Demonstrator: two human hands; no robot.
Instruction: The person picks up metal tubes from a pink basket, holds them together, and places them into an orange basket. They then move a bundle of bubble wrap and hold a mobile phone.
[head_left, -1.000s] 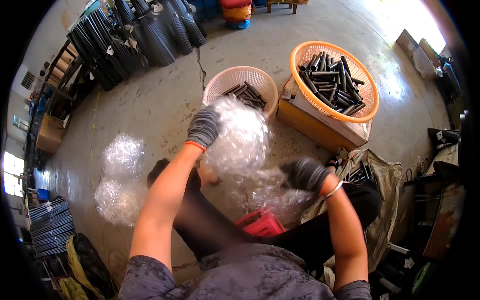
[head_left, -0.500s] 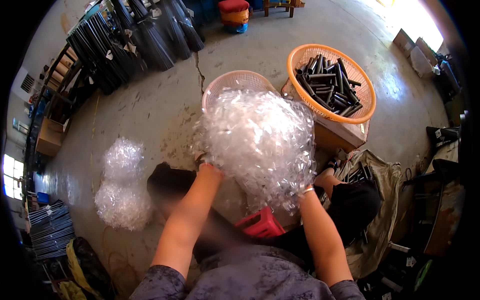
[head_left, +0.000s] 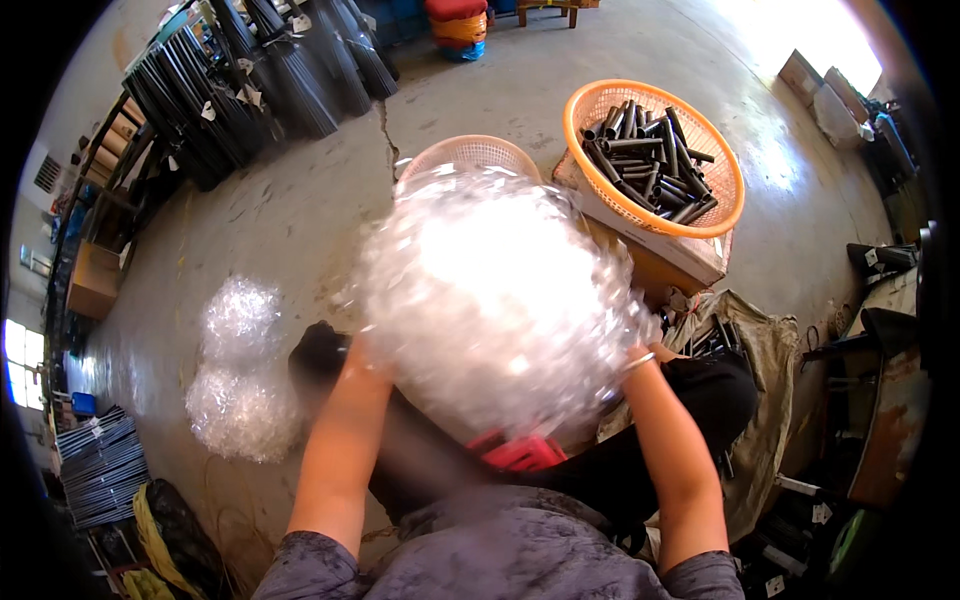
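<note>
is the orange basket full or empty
Roughly full: the orange basket holds a heap of dark tubes that covers its bottom and reaches close to its rim.

Daylight floods in from the far right, washing the concrete floor there into white glare. The clear plastic wrap is overexposed and motion-blurred. The left side sits dimmer. Fisheye distortion bends the edges, and a black vignette rings the frame.

Bare floor lies open ahead-left — plastic bundle blocks the baskets beyond.
</note>
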